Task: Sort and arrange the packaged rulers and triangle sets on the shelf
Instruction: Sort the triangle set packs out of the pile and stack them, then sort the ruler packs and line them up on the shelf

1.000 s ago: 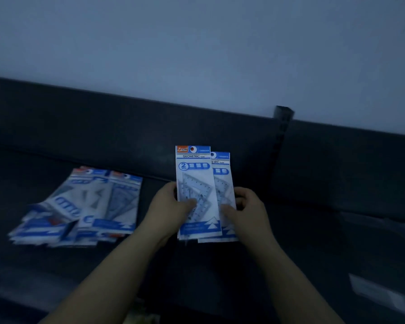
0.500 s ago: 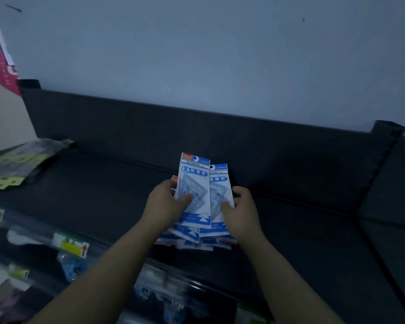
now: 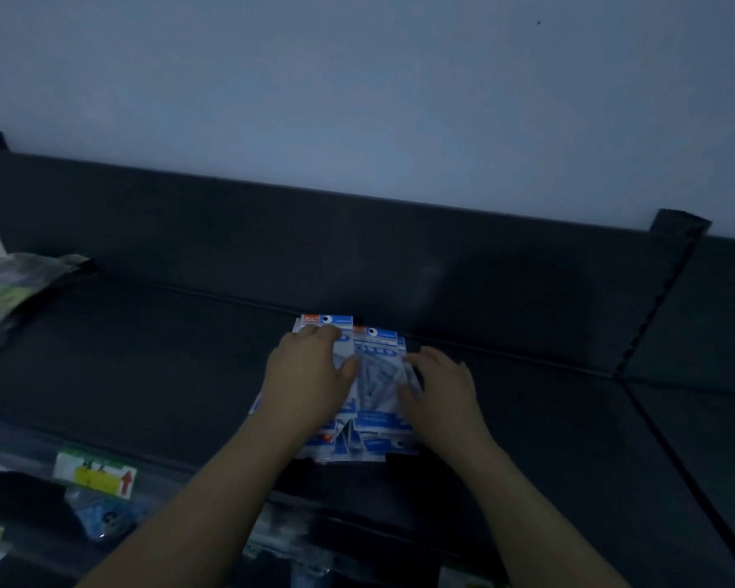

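The triangle-set packets (image 3: 372, 375) lie in a loose, overlapping pile on the dark shelf (image 3: 166, 375), tops near its back edge. The left hand (image 3: 310, 379) and right hand (image 3: 438, 388) rest flat on them, fingers spread, gripping nothing. Gathering looks done; squaring remains (edges are ragged at the front).

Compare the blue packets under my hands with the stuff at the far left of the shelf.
The blue packets sit mid-shelf, white and blue, fanned in an overlapping pile; the left packets lie at the shelf's end, greenish and dim. The left hand and right hand press flat on the blue packets; nothing touches the left packets. Both lie flat on the dark shelf.
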A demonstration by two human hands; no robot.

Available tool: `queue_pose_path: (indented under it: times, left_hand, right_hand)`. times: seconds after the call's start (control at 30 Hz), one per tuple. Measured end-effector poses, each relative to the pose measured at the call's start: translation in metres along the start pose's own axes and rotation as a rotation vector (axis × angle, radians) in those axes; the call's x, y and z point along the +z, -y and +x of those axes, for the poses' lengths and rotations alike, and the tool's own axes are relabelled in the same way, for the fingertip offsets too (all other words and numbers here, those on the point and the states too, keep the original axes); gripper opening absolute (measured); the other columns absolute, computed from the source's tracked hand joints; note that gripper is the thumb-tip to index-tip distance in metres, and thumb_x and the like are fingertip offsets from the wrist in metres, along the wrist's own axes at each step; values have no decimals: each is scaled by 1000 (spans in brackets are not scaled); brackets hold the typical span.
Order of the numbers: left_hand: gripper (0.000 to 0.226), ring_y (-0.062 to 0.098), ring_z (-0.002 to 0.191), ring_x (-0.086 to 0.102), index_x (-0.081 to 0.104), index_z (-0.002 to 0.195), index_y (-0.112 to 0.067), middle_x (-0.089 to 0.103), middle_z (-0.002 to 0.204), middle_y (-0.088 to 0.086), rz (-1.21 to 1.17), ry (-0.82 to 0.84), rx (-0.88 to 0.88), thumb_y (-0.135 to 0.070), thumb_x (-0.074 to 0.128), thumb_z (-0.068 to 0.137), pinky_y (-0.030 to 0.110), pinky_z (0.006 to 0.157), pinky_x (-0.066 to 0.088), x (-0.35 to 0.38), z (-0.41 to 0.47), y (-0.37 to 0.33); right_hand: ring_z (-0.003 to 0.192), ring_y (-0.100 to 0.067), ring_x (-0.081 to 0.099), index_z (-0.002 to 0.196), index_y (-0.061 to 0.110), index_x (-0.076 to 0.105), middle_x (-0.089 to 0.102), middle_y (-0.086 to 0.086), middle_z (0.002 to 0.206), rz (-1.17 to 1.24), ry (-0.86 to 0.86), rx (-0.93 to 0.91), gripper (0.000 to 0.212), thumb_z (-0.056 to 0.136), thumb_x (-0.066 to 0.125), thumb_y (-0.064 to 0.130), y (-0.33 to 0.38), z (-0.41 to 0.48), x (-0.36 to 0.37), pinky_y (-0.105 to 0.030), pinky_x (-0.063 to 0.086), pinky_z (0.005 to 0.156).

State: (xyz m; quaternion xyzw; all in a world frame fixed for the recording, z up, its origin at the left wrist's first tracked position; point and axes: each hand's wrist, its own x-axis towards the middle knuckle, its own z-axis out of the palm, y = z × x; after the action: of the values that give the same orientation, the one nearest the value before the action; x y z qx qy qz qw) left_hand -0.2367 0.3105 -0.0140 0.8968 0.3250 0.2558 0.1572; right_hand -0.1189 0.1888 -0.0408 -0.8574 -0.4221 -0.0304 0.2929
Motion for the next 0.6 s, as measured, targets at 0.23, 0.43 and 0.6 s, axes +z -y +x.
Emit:
queue_pose_path:
  times: [0.23, 0.43, 0.6]
  left_hand:
    - [38, 20, 108, 56, 60, 120, -18, 64, 115, 2, -168, 51, 235, -41, 54, 91, 35, 93, 44, 40, -9, -71]
    - [37, 14, 109, 55, 58, 122, -22, 62, 118, -4, -244, 187, 401, -43, 52, 92, 34, 94, 45, 82, -22, -148]
    - [38, 11, 109, 54, 56, 124, -22, 60, 120, -6, -309, 338, 513, -43, 51, 93, 31, 94, 47, 121, -39, -228]
  right_hand:
    - [139, -8, 28, 141, 21, 41, 34, 2, 151, -183, -90, 74, 48, 96, 47, 36, -54, -36, -48, -33, 4, 120]
    - [138, -6, 28, 142, 22, 39, 36, 5, 150, -310, -141, 281, 48, 97, 43, 40, -127, -81, -105, -33, -5, 118]
    - [135, -10, 36, 139, 19, 45, 43, 4, 145, -372, -188, 465, 47, 95, 49, 36, -200, -123, -160, -37, 5, 119]
